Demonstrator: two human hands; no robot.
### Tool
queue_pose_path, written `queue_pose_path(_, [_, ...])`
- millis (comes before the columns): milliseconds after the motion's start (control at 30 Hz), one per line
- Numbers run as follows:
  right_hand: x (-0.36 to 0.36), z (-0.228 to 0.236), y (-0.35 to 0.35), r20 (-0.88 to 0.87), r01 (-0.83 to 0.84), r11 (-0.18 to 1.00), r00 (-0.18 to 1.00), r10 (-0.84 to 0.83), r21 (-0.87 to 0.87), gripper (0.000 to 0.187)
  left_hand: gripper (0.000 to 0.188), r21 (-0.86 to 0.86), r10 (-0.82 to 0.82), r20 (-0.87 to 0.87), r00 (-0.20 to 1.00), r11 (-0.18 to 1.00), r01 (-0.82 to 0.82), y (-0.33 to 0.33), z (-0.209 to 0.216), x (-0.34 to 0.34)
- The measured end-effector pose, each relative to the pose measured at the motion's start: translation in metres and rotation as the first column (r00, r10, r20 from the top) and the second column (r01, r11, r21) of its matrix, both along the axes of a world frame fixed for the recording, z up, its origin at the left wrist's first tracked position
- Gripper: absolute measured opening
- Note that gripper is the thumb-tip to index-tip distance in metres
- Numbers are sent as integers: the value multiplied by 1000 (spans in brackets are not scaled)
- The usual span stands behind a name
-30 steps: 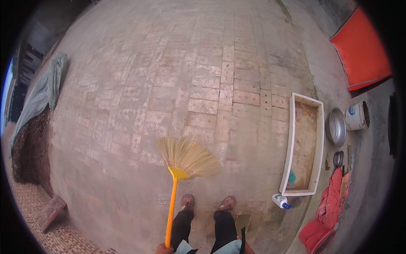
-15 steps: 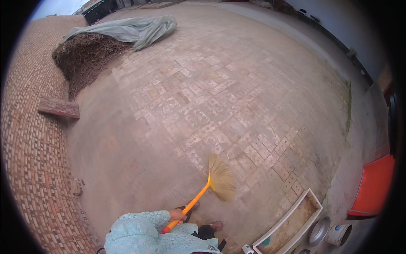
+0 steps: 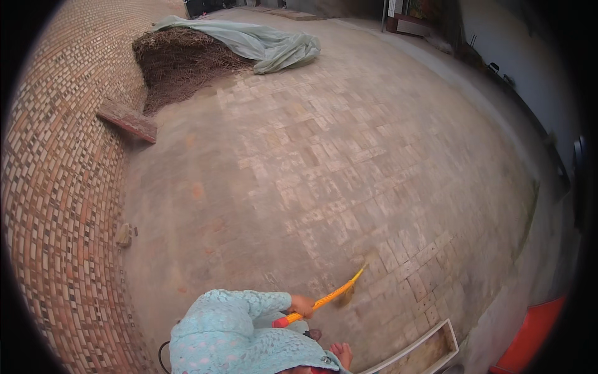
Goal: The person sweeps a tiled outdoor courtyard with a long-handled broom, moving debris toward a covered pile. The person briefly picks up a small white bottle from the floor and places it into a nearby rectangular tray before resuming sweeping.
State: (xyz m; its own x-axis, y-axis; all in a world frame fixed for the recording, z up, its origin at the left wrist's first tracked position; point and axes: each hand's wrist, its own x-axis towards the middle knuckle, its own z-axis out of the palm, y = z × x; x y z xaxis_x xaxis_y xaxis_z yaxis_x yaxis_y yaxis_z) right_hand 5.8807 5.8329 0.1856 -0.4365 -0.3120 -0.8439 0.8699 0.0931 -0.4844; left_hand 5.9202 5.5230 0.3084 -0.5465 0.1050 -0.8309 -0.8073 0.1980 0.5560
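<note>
My left hand, coming out of a light blue lacy sleeve, is closed around the orange handle of a broom. The handle's red end sticks out behind the hand towards my body. From the hand the broom slants up and to the right, and its yellow neck and tan bristles are seen edge-on and blurred low over the paving. My right hand is low, beside the hem of my top, with its fingers apart and nothing seen in it.
A brick wall runs along the left, with a plank and a stone by it. A brushwood pile lies under a pale sheet. At lower right are a white-rimmed trough and something red.
The broom has swung right and turned from its broad side to edge-on. My left hand has moved right and slightly up. My right hand has come into view, and the whole view has shifted.
</note>
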Motion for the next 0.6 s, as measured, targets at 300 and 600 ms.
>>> queue_pose_path(300, [-9,17,-41,-68,-247,906,969,238,-344,46,22,109,-219,-209,953,963,245,58,5,1])
queue_pose_path(600, [19,79,-61,-492,-516,804,804,334,-297,32,30,136,-161,-448,879,960,246,106,-23,13])
